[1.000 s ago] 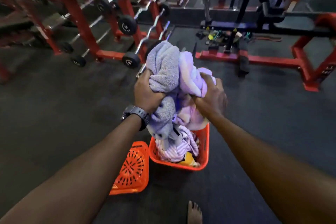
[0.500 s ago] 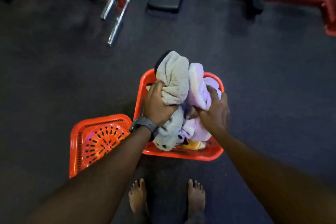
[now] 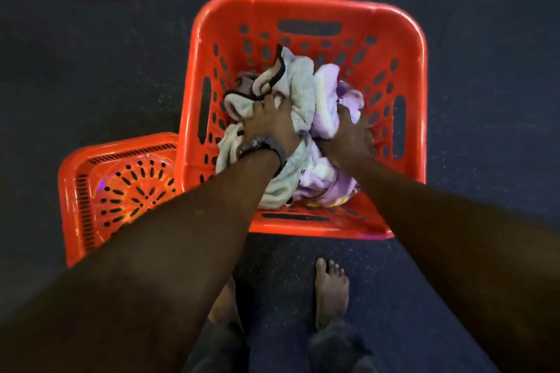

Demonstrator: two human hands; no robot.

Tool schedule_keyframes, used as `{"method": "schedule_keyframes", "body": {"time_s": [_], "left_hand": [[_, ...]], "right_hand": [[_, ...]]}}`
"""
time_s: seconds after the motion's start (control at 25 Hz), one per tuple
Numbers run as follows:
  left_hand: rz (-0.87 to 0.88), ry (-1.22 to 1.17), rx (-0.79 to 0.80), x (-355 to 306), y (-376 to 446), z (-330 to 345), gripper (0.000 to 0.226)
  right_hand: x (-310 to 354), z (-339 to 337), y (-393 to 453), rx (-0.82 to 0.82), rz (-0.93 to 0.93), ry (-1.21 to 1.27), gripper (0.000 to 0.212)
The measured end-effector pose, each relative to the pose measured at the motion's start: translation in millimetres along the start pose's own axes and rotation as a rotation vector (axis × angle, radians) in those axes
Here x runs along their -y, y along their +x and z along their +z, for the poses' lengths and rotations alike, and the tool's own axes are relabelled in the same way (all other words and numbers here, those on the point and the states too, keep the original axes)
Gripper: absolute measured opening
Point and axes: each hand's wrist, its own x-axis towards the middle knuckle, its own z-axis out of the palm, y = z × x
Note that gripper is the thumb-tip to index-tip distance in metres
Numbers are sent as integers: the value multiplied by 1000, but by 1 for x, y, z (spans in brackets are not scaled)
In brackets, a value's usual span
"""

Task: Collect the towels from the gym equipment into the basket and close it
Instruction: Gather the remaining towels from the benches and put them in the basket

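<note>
Two bare arms, mine, reach down from the bottom corners into an orange basket [image 3: 306,9] on the dark gym floor [image 3: 91,54]. My forearms cover the basket's near-left rim and part of the lid [image 3: 121,185], which lies flat just left of the basket, touching it; basket is not yet closed. What lies under the bundle is hidden. A metal object at top left is cut off, can't tell what.

L hand [image 3: 269,124], w/ a dark watch [image 3: 263,145] on the wrist, has its grip closed on the grey towel [image 3: 300,91], fingers dug into the cloth. R hand [image 3: 353,133] grips the lilac towel [image 3: 327,94], fingertips buried. Both palms face down.

Towels sit crumpled inside the basket, side by side, grey left, lilac right; bundle runs roughly near to far. My bare feet [image 3: 330,291] stand just behind the basket; L foot mostly hidden.
</note>
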Motion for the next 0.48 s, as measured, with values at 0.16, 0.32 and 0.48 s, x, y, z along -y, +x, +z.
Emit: {"method": "schedule_keyframes", "body": {"time_s": [0.16, 0.32, 0.48], "left_hand": [[-25, -38, 115, -1, 26, -16, 70], [-12, -296, 150, 17, 12, -58, 94], [-99, -590, 16, 30, -12, -103, 72]], "right_hand": [[1, -15, 5, 51, 5, -11, 93], [28, -43, -9, 30, 4, -115, 92], [82, -69, -27, -21, 51, -291, 88]]}}
